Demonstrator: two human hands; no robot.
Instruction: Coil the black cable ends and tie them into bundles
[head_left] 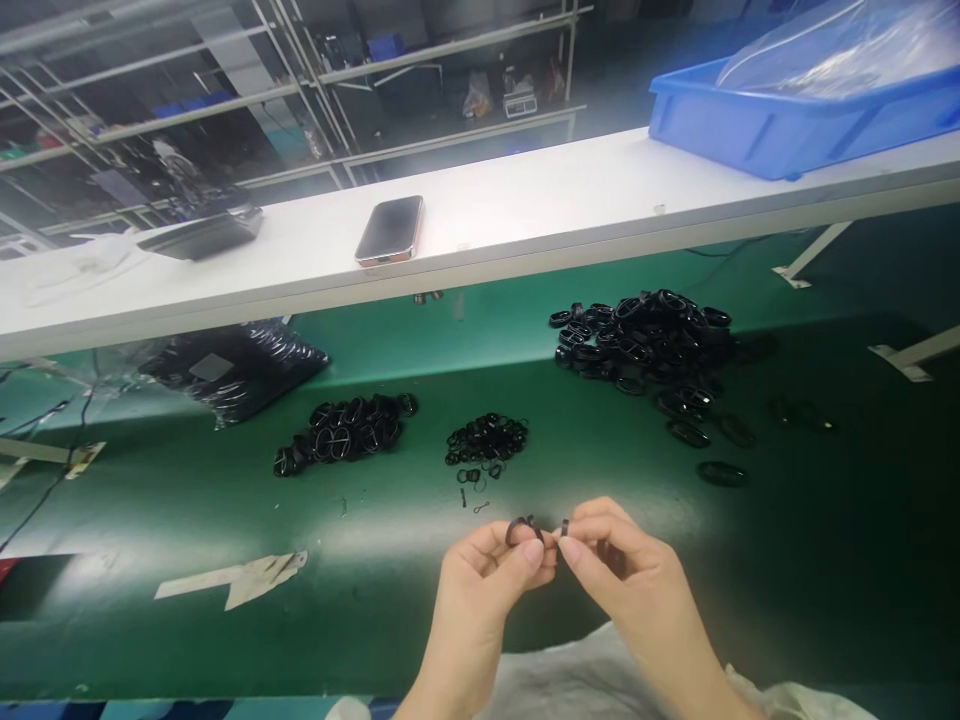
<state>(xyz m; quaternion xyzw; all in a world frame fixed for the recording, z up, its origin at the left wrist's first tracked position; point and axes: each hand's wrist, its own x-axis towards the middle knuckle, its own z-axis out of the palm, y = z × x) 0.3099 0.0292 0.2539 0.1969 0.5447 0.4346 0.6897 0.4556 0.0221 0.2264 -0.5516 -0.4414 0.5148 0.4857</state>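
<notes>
My left hand (pixel 487 570) pinches a black ring (pixel 514 530) between thumb and fingers, over the near part of the green table. Close beside it, my right hand (pixel 630 565) is closed in a pinch on a small black piece (pixel 565 527), whose exact kind is too small to tell. The fingertips of both hands nearly meet. Beyond them lies a pile of small black rings (pixel 491 438), with a few loose bits on its near side. Larger black rings with a crossbar (pixel 341 440) are heaped farther left. Black oval parts (pixel 652 335) form a bigger pile at the right.
A white shelf (pixel 510 215) spans the table, bearing a phone (pixel 391 230) and a blue bin (pixel 720 130) with clear plastic in it. Under its left part lies a black plastic bag (pixel 240 365). Torn tape strips (pixel 240 580) stick to the green table (pixel 360 620).
</notes>
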